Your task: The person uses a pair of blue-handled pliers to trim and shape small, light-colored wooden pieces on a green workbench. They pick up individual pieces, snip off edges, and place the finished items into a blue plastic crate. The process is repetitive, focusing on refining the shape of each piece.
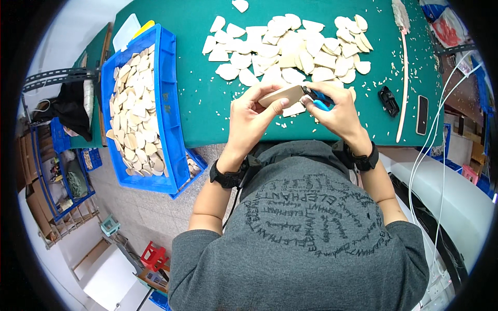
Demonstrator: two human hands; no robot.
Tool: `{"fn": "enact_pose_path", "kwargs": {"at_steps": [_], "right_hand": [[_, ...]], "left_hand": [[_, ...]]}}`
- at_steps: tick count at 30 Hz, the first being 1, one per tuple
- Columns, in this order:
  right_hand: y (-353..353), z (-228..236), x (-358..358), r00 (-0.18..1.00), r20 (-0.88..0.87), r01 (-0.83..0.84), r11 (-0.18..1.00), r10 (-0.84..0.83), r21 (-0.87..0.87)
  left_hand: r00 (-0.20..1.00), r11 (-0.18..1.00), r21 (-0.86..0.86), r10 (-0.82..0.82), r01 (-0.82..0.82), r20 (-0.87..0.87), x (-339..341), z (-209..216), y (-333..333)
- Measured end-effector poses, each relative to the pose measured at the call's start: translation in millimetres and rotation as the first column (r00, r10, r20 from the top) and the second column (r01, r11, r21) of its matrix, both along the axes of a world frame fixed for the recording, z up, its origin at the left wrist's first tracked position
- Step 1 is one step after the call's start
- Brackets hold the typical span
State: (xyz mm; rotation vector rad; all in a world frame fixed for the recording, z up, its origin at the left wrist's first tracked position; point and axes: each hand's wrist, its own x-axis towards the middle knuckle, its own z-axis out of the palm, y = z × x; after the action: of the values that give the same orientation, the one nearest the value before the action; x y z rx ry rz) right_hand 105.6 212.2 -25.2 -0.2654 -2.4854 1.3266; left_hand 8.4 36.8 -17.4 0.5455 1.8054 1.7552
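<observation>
Cream-coloured flat piece (288, 97), rounded, one: held above the near edge of the green table cover (201, 116), between the two hands. Lies at the fingertips of the left hand (249, 116), to the hand's right and slightly forward of the palm; tilted, its right end the higher.

Left hand: pinching the piece, thumb along the near side, fingers curled behind and partly hidden.

Right hand (334, 106): closed around a blue-handled tool (321, 105), thumb on the near side. The tool's dark head stands at the right end of the piece; whether the two touch cannot be told. The right fingertips are just beside that same end.

Wristbands, black, two: one on the left wrist (228, 178), one on the right wrist (364, 158).

Loose cream pieces (280, 46), many, rounded and angular: heaped and overlapping beyond the hands, with small pale scraps scattered around.

Blue crate (168, 98), one: left of the hands, tilted in view, holding a mass of similar pieces (134, 103).

To the right of the hands, in order: black object (388, 101); long pale stick (403, 88) with a fluffy far end; phone (422, 115), dark-faced.
</observation>
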Motion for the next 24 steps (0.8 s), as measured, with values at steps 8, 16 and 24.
{"fn": "enact_pose_path", "kwargs": {"at_steps": [8,16,24], "right_hand": [[-0.9,-3.0,2.0,1.0,-0.02,0.007,1.0,-0.007,0.008],[-2.1,-13.9,3.7,0.994,0.009,0.108,0.991,-0.108,-0.078],[20.6,-33.4,12.5,0.973,0.083,0.231,0.936,-0.216,-0.264]], "left_hand": [[0.998,0.999,-0.047,-0.016,0.014,-0.054,-0.7,-3.1,-2.1],[0.971,0.993,0.112,-0.053,0.027,0.235,-3.7,-3.3,1.5],[0.967,0.999,0.037,0.025,-0.036,0.255,-3.8,-12.0,-7.2]]}}
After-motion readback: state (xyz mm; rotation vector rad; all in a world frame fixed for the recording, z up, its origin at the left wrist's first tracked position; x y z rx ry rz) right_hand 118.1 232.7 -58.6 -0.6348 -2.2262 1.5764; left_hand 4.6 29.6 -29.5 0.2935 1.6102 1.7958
